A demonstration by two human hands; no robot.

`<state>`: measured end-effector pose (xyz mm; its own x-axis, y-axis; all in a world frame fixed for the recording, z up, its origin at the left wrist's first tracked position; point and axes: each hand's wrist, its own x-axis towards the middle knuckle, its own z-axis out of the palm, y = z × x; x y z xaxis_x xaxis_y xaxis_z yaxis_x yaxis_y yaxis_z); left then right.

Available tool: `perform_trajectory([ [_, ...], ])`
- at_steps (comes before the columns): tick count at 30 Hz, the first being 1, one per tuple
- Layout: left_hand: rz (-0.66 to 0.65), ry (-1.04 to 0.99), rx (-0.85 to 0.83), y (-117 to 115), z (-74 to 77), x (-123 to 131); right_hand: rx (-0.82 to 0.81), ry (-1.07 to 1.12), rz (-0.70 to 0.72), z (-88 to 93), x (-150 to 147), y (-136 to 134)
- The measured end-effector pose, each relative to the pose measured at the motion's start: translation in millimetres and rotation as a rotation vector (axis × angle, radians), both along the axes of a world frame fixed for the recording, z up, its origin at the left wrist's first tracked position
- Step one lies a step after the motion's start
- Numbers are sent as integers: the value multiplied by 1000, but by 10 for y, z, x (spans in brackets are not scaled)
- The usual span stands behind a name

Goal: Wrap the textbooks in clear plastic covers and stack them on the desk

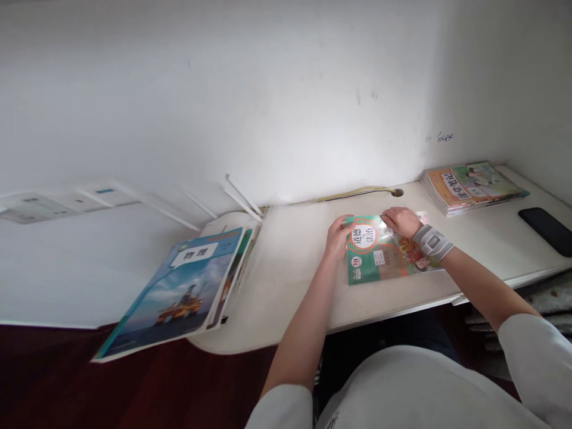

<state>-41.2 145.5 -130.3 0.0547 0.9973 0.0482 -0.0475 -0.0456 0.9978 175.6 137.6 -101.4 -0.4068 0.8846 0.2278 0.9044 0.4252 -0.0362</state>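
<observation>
A green and orange textbook (374, 275) with a glossy cover lies on the white desk, turned sideways to me. My left hand (337, 237) grips its left edge near the upper corner, the thumb on the cover. At the upper edge, my right hand (401, 221) is closed with curled fingers pinching the book; the fingertips are partly hidden. A grey band with a small square face (433, 242) is around my right wrist. Part of the cover's colourful picture shows below that hand.
Another stack of books (476, 186) sits at the back right, near a black phone (546, 230). On the left, a blue physics textbook (179, 286) tops a pile reaching past the edge of the desk (286, 274). A cable hole (397, 192) with a yellow cable is by the wall.
</observation>
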Motion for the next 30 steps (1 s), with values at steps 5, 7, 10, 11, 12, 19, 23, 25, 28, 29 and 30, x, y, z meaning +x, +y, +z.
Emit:
perform_trajectory([
  [5,97,142,22,-21,0,-69,-1,-63,9,227,196,-67],
  [7,149,239,29,9,-25,-80,-21,-82,-82,245,369,-45],
  [10,214,416,35,104,-68,-60,-104,-112,-260,175,634,46],
  [11,226,483,34,143,-80,-48,-140,-116,-320,132,702,82],
  [12,231,554,30,181,-90,-36,-172,-116,-376,84,755,115],
  [19,220,1000,80,256,-87,35,-239,-98,-584,-203,824,181],
  [23,116,1152,219,187,-113,99,-192,-81,-648,-222,770,118],
  [25,63,1209,264,161,-148,124,-179,-74,-663,-205,739,41],
  [28,47,1274,315,131,-192,142,-175,-67,-672,-185,750,-207],
  [29,44,1290,331,117,-200,145,-188,-64,-672,-189,783,-338],
  [30,38,1303,346,97,-204,148,-217,-57,-661,-201,834,-493],
])
